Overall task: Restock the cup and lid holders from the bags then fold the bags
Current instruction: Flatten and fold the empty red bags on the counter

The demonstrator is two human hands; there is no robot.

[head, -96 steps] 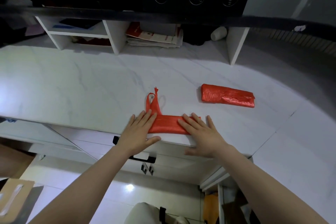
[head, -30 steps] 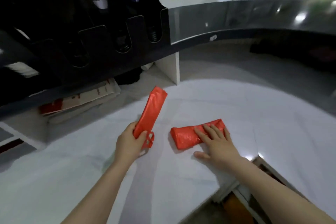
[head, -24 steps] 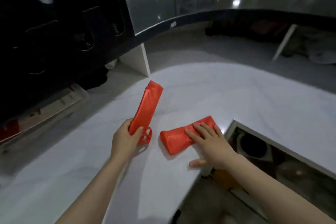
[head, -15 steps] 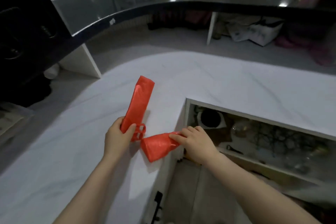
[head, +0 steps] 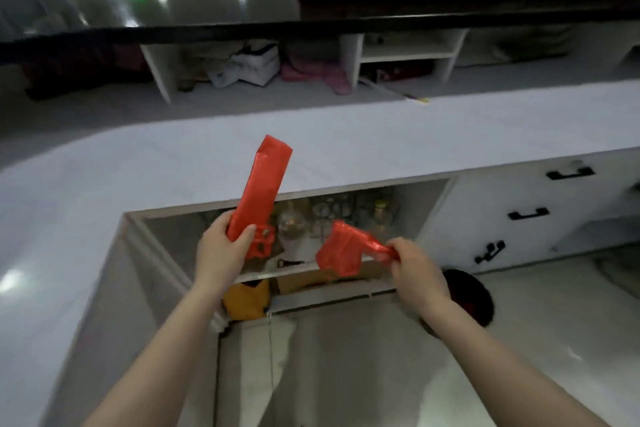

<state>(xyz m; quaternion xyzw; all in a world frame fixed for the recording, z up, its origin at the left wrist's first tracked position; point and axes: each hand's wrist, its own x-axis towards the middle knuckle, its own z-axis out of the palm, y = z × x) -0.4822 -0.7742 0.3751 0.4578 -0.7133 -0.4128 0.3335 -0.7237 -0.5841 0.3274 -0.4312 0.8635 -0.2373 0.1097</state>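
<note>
The left hand [head: 221, 251] grips a flat-folded red plastic bag [head: 263, 191] by its lower end, its strip pointing to one o'clock. At three o'clock from it, the right hand [head: 414, 269] pinches a crumpled, folded red plastic bag [head: 341, 250] in mid-air, over the open white cabinet shelf [head: 346, 269].

White marble-look counter [head: 346, 149], L-shaped, is wrapping round an open compartment. Inside, a shelf board [head: 291, 273] is carrying what are probably glass jars and bottles [head: 332, 211], too blurred to count; a yellow item [head: 247, 302] is sitting below it. Behind the counter, cubbies under a dark glossy ledge [head: 207, 10] are holding a white bag [head: 256, 66] and pink items [head: 332, 78]. A dark round object [head: 474, 295] is standing on the pale floor [head: 554, 322].
</note>
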